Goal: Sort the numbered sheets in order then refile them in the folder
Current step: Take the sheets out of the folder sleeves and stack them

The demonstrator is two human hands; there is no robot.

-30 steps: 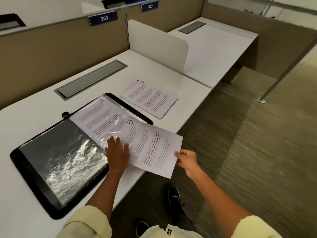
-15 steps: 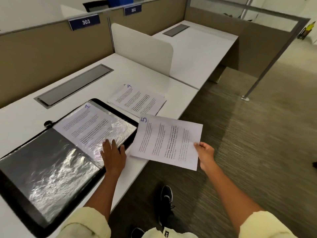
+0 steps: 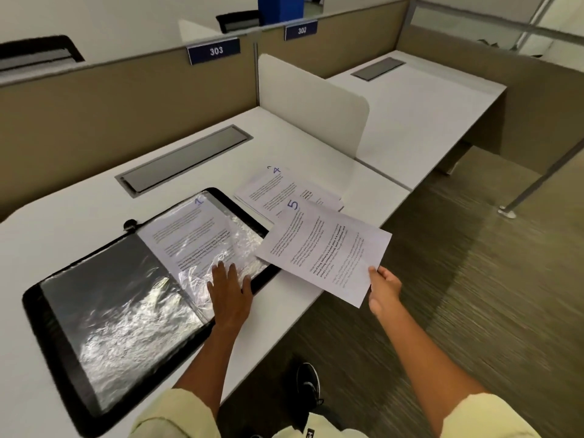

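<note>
A black folder lies open on the white desk, its clear plastic sleeves shining. The sheet numbered 1 sits inside the right-hand sleeve. My left hand presses flat on the lower edge of that sleeve, fingers spread. My right hand pinches the lower right corner of the sheet numbered 5, held in the air over the desk's front edge. Its far corner overlaps a small stack with sheet 4 on top, lying on the desk to the right of the folder.
A grey cable hatch is set into the desk behind the folder. A white divider panel stands between this desk and the neighbouring one. Tan partition walls carry signs 303 and 302. Carpeted floor lies to the right; my shoe shows below.
Sheet 5 has come off the folder page in my right hand, swung out to the right, and now moved back toward the stack with sheet 4. My left hand stays pressed on the sleeve.
</note>
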